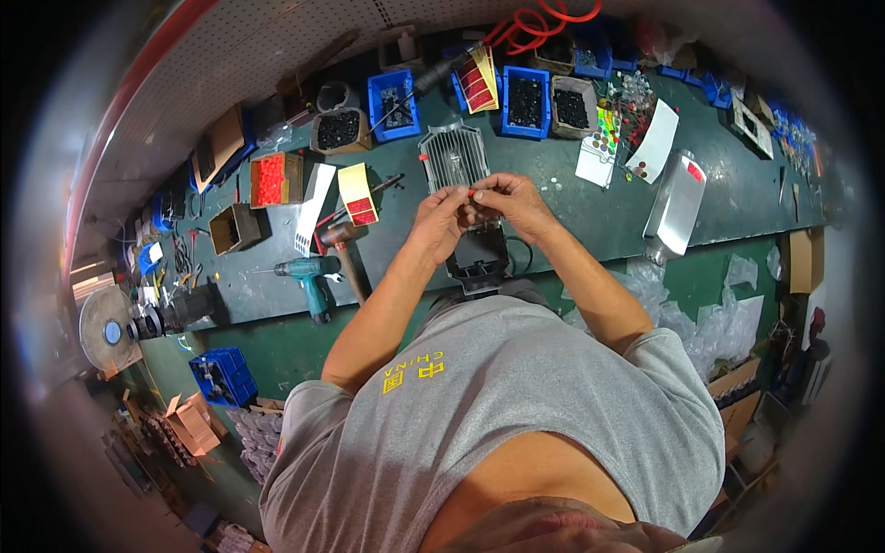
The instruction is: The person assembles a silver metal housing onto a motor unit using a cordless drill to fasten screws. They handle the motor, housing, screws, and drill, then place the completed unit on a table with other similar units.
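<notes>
At the far left, beyond the bench end, a small fan [104, 329] stands, and a blue crate [222, 376] sits lower down near the floor. On the green bench [737, 198], a brown box of red parts [274, 179] lies near the back, with an open cardboard box [234, 228] just in front of it. A teal cordless drill [311, 276] lies on its side near the front edge. Just right of it rests a hammer [348, 247], its handle pointing toward the person. A yellow card with red labels [358, 194] lies behind the hammer.

At centre, the left hand [437, 221] and the right hand [510, 203] meet, fingertips close together, pinching a small red piece [471, 192] between them; its exact shape is too small to tell. The hands hover directly over a ribbed grey metal housing [453, 154] with a black box section [477, 259] at its near end, which lies on the bench straight ahead of the person, the black end overhanging the front edge.

Behind the housing, blue bins of black parts [525, 100] line the back of the bench, with a red coiled hose [535, 20] above them. To the right lies a sheet of coloured stickers [602, 129], then a flat silver metal casing [678, 200] set at an angle. Crumpled clear plastic bags [710, 323] pile up below the bench edge at the far right.
</notes>
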{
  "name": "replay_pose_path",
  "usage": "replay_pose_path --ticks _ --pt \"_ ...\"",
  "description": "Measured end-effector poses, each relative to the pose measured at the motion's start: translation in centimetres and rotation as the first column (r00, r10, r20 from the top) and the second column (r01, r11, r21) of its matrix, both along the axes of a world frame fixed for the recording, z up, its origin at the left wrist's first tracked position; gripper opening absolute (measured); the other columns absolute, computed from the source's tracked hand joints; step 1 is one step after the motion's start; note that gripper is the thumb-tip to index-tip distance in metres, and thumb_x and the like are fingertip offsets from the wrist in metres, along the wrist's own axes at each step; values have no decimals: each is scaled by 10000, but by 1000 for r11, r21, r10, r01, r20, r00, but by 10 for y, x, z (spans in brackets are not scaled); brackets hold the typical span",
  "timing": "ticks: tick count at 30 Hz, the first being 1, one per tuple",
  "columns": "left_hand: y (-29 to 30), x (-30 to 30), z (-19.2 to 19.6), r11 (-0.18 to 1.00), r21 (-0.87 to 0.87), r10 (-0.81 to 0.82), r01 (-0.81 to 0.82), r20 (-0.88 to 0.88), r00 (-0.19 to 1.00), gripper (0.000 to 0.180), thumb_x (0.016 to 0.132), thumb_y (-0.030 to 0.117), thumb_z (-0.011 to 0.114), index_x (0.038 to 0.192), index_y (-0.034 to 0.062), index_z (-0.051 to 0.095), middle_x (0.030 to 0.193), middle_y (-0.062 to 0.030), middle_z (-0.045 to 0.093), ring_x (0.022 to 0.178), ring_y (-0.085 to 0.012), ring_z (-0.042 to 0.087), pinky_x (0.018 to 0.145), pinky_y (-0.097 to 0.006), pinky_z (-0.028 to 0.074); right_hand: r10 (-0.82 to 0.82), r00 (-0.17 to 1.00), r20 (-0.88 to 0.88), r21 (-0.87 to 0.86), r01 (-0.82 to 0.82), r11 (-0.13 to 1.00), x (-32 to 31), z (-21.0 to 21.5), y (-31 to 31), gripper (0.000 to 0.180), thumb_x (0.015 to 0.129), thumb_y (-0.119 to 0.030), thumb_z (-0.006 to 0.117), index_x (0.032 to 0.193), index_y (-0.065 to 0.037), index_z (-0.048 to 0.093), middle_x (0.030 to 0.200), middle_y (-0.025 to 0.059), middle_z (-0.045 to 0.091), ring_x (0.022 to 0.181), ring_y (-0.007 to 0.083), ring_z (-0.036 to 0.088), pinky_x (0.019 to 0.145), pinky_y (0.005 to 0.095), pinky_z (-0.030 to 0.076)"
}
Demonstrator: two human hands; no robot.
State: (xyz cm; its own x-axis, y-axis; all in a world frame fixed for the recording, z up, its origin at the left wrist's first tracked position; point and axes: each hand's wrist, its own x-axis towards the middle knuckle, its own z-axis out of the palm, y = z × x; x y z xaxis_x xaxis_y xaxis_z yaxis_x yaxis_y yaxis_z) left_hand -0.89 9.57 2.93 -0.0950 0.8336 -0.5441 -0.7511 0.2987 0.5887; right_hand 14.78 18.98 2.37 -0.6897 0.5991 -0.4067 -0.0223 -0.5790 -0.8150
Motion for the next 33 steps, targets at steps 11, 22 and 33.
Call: replay_pose_path --ticks 11,22,33 --pt "10 -9 -15 998 55 -3 20 -289 957 130 990 194 637 1002 77 581 831 -19 630 690 -109 598 627 -250 519 -67 996 63 185 55 981 -3 -4 -6 253 943 -113 676 1170 -2 683 970 47 704 805 99 650 706 254 544" --pt "20 12 -12 996 -32 71 -79 -206 976 125 971 174 664 938 64 614 731 15 578 606 -81 513 542 -228 444 -157 988 8 -99 157 983 -7 -10 -1 166 943 -127 689 1029 14 668 872 62 691 740 115 655 637 250 557" --pt "74 19 -40 982 -43 162 -187 -332 929 119 999 170 606 973 54 608 805 -8 631 664 -89 589 586 -238 520 -187 969 165 -8 190 982 -25 -48 63 138 942 -156 679 944 -21 650 839 52 684 697 122 645 614 272 560"
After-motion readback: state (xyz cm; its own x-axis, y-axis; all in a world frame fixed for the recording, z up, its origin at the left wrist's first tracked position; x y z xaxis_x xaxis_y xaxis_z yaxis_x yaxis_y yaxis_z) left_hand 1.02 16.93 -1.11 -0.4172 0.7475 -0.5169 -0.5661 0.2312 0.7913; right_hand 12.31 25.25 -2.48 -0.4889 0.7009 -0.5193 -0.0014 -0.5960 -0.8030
